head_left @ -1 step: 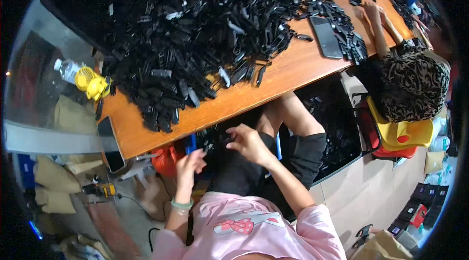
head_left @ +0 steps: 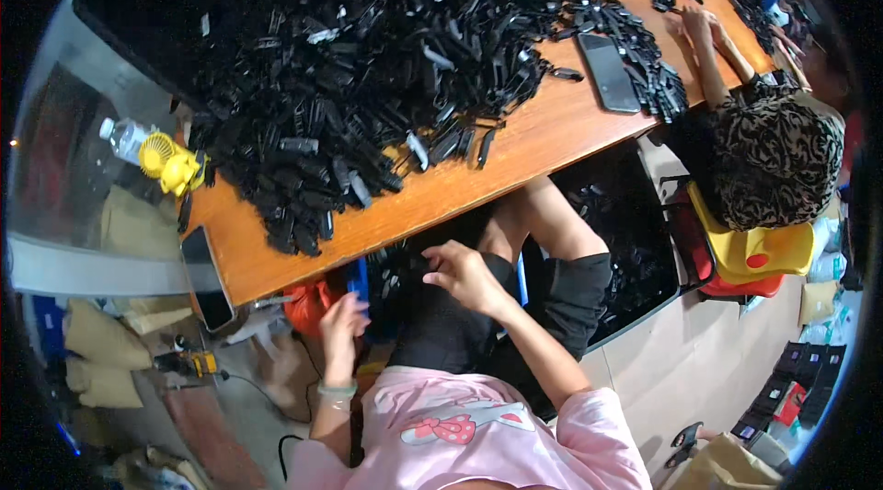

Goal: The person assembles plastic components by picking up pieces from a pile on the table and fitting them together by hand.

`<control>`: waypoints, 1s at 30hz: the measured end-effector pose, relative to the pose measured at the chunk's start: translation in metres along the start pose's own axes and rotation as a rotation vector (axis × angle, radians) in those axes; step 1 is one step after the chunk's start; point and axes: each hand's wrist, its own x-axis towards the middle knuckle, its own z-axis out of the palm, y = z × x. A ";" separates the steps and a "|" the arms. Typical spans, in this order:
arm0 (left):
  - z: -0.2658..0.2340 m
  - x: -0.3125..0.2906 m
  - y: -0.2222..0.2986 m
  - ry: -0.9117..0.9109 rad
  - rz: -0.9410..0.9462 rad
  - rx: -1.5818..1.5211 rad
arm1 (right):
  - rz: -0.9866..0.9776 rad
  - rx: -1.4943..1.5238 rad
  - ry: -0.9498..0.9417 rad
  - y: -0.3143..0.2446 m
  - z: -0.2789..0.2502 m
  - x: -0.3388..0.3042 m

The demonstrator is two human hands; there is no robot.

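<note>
My left hand (head_left: 343,326) is over my lap's left side, below the table's near edge, its fingers smeared by motion. My right hand (head_left: 464,278) hovers above my dark-clad thigh, fingers curled towards the thumb; whatever they hold, if anything, is too small to make out. Beneath and between the hands lie small dark pieces (head_left: 391,280), partly in shadow. On the orange-brown wooden table (head_left: 543,145) spreads a large heap of small black plastic clip-like parts (head_left: 368,76). Neither hand touches that heap.
Phones lie on the table, one beside the heap (head_left: 609,73), another at the left corner (head_left: 209,278). A yellow fan (head_left: 172,164) and a water bottle (head_left: 125,136) stand left. A black bin (head_left: 630,242) holds parts under the table. Another person (head_left: 780,154) sits right, near a yellow stool (head_left: 763,255).
My left hand has shifted slightly left and down. My right hand has barely moved, its fingers still curled. The whole view has shifted a little.
</note>
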 end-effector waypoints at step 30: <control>-0.341 -0.001 -0.148 0.916 -0.369 -0.436 | -0.436 -0.917 0.550 -0.023 -0.151 0.129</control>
